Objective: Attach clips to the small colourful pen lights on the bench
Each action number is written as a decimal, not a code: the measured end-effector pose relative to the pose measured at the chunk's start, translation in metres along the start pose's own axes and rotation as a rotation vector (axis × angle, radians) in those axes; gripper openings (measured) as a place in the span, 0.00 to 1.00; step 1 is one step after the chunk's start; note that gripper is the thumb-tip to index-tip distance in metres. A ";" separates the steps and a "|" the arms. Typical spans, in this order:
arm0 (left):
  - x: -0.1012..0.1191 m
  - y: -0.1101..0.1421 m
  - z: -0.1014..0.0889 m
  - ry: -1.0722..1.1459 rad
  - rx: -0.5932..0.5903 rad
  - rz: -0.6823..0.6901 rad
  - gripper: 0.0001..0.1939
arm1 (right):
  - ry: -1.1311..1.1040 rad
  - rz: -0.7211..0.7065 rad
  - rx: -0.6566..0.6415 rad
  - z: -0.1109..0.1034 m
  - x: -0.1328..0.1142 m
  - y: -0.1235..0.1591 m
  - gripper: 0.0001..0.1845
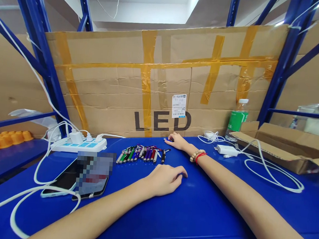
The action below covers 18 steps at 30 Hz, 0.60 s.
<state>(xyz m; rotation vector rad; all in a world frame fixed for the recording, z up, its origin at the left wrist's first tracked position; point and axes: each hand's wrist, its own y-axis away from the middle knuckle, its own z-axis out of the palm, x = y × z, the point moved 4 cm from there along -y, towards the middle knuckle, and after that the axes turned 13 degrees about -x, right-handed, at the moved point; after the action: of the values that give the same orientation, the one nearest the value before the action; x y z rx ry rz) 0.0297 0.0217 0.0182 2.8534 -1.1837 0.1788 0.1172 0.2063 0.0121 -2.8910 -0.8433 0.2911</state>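
Several small metal cylinders with keyring clips (143, 154) lie side by side in a row on the blue tabletop (197, 212). They are green, purple, red, silver and black. The rightmost one, a black cylinder (163, 157), sits slightly apart from the others. My left hand (165, 179) rests palm down just in front of the row's right end, fingers loosely bent and apart, with nothing visible in it. Behind that end, close to the cardboard, lies my right hand (177, 140). Its fingers reach left, spread, and hold nothing that I can see. A beaded bracelet and red cord circle the right wrist.
Two phones (64, 178) lie at left, in front of a white power strip (79, 144) with cables. A tall cardboard sheet (117, 95) stands behind. At right are a white charger (227, 150), coiled cable, a green-labelled bottle (237, 120) and an open carton (288, 141).
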 end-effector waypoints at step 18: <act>0.002 -0.002 0.000 0.006 -0.024 0.001 0.14 | 0.178 0.250 -0.110 0.000 -0.019 0.009 0.21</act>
<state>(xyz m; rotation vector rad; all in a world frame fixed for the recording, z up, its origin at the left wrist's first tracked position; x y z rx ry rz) 0.0326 0.0223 0.0184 2.8299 -1.1783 0.1714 0.1063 0.1889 0.0137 -3.0683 -0.4846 0.0073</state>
